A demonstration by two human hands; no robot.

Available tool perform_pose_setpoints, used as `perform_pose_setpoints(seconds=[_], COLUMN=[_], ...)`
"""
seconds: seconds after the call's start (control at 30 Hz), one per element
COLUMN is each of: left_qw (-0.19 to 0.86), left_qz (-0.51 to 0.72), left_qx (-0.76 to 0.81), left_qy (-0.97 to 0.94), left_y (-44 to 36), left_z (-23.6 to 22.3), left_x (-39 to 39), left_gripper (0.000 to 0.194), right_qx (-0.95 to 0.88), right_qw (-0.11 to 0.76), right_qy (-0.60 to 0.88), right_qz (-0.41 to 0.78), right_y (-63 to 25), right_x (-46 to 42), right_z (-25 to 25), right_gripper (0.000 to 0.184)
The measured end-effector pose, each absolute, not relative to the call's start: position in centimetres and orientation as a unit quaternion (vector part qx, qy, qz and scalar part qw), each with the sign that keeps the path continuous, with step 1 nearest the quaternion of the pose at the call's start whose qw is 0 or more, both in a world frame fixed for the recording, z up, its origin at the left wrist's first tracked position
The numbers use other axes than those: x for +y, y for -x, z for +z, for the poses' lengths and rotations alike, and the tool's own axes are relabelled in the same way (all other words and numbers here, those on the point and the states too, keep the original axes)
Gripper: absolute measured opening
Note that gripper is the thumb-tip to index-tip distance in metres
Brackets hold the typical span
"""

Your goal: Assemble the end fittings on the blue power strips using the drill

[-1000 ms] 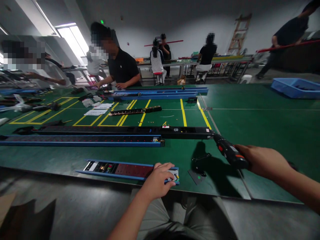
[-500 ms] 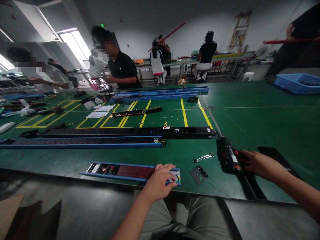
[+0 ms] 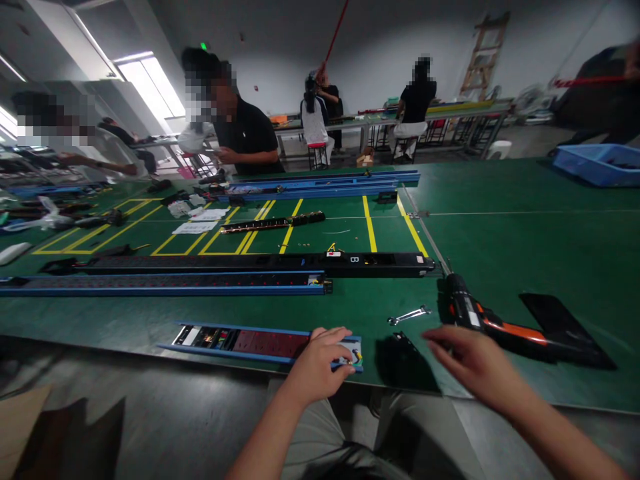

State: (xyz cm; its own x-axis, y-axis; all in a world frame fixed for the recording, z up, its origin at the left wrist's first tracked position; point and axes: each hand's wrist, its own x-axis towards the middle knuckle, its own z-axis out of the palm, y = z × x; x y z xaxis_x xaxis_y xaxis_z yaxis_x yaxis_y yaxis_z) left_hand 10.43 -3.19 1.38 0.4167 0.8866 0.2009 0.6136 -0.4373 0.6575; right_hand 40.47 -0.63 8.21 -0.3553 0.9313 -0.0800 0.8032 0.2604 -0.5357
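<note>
My left hand (image 3: 320,363) rests on the right end of a short blue-edged power strip unit (image 3: 273,342) with a dark red middle. Its thumb and index finger curl together at that end, beside a yellow-green wire (image 3: 357,361). In the air right of the unit is my right hand (image 3: 473,360), empty, with thumb and fingers apart. Its shadow falls over a small black end plate (image 3: 400,348) on the table. A double-ended wrench (image 3: 410,315) lies just behind the plate. The black and orange cordless drill (image 3: 505,327) lies on its side beyond my right hand.
Across the green table (image 3: 500,220) lie a long black strip (image 3: 270,263) and a long blue-edged strip (image 3: 165,285). A thin dark strip (image 3: 273,223) lies behind them. A blue bin (image 3: 595,165) stands at the far right. A person in black (image 3: 245,140) is across the table.
My right hand has let go of the drill and moved left towards the end plate. The drill's orange-trimmed handle now shows. My left hand has stayed in place on the strip unit.
</note>
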Motion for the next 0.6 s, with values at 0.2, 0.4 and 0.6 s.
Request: perform_pose_setpoints(seconds=[0.2,0.4,0.6], left_qw=[0.251,0.249,0.245], left_qz=[0.264,0.259,0.259], left_qx=[0.47,0.472,0.473], left_qy=[-0.804,-0.805,-0.805], left_y=[-10.5,-10.6,-10.6], left_z=[1.7,2.0,2.1], left_x=[-3.2,-3.2,-3.1], left_gripper=[0.012,0.013,0.012], right_qx=[-0.774,-0.792,-0.798], right_qw=[0.069,0.091,0.091], right_qy=[0.511,0.497,0.51], right_qz=[0.367,0.344,0.308], right_y=[-31.3,-31.0,-30.4], right_x=[-1.3,-0.9,-1.3], right_z=[2.8,1.0,0.1], right_gripper=[0.027,0.026,0.019])
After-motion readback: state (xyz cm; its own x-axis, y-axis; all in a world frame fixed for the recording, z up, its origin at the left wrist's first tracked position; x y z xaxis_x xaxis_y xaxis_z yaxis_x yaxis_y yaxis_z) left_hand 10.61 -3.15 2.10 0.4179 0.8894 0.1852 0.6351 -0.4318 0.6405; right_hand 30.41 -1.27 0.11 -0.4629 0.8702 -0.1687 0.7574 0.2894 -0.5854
